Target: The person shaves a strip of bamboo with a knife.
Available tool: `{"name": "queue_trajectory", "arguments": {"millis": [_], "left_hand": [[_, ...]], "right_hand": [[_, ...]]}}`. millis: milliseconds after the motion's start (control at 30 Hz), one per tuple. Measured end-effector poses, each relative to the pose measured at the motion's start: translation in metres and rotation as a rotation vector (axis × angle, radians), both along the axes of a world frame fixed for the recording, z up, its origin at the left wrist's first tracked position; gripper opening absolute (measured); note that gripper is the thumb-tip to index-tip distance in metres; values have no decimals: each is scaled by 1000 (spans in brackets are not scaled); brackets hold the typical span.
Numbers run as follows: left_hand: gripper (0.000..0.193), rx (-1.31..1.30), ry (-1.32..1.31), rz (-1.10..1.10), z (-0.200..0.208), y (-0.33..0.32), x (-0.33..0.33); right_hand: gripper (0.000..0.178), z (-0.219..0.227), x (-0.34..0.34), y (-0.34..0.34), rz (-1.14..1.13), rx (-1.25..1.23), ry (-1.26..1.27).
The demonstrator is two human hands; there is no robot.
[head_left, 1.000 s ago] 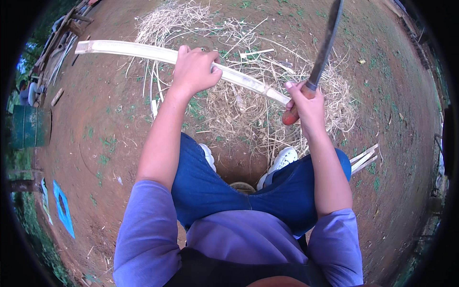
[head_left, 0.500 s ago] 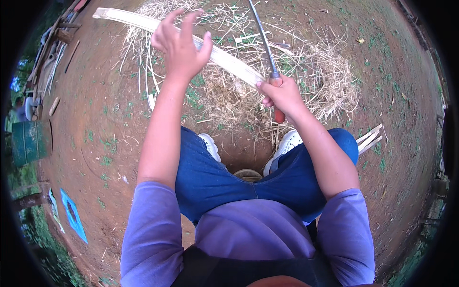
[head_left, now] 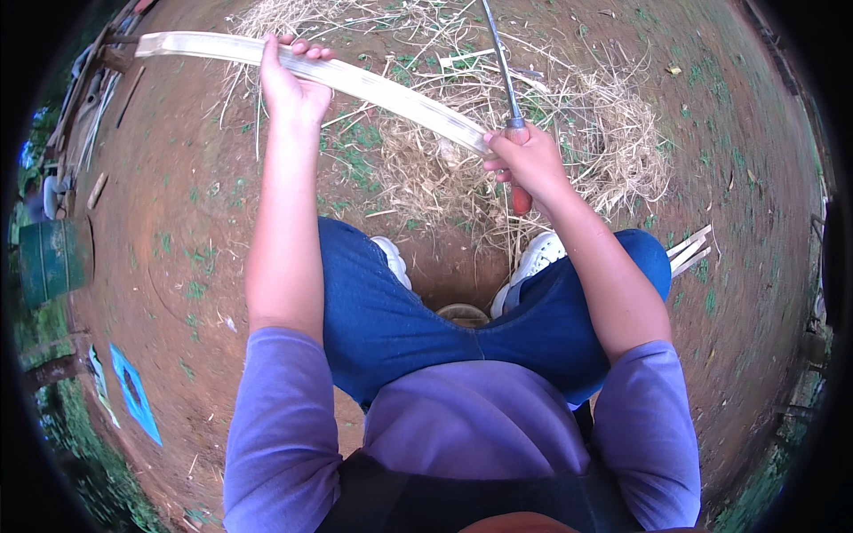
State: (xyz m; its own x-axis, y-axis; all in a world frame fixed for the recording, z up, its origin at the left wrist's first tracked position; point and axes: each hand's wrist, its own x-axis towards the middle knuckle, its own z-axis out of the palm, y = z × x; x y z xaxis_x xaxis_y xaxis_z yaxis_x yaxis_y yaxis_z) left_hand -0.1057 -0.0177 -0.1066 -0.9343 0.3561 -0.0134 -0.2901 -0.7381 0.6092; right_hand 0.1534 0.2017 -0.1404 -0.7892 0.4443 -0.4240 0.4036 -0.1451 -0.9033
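Long, pale, flat strip in the grasp of both hands, red-handled knife also in the right

Purple-blue short-sleeved shirt, soft plain cloth, creased at the belly. Left sleeve and right sleeve same colour, loose, ending near the elbows, folds along both. Forearms bare below the cuffs; left hand and right hand bare too. Black garment or band across the upper chest, type unclear. Dark blue jeans, centre seam visible, wrinkled at the lap. White shoes, chunky, rounded, partly hidden by the trouser legs.
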Motion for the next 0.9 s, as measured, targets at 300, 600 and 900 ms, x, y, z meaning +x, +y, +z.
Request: {"name": "queue_trajectory", "arguments": {"millis": [300,600,900], "left_hand": [[37,-330,276,371,25,9,27],[46,-764,635,435,9,23,33],[69,-1029,937,503,-4,48,57]], "right_hand": [[27,-8,6,-5,166,120,-146],[30,6,14,-38,346,56,-167],[64,24,30,-70,333,-151,11]]}}
